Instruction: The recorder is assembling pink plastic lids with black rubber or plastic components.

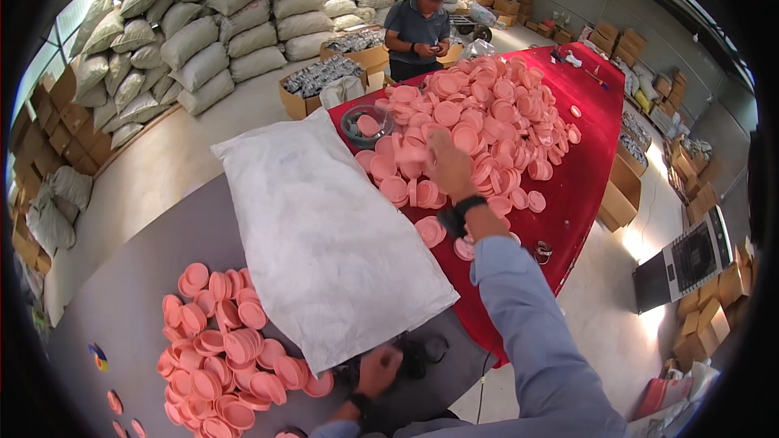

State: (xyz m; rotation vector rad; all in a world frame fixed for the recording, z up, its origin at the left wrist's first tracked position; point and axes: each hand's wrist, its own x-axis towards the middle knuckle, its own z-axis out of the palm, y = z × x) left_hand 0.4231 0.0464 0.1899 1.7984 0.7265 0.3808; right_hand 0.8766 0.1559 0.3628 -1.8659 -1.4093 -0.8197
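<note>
The right hand (449,164) reaches far out over the big heap of pink caps (479,126) on the red-covered surface (588,162), fingers down among them — whether they are clamped on a cap I cannot tell. The left hand (378,371) rests near the body beside a black object (422,350), its grip hidden. A white sack (324,227) lies between that heap and a second pile of pink caps (223,353).
</note>
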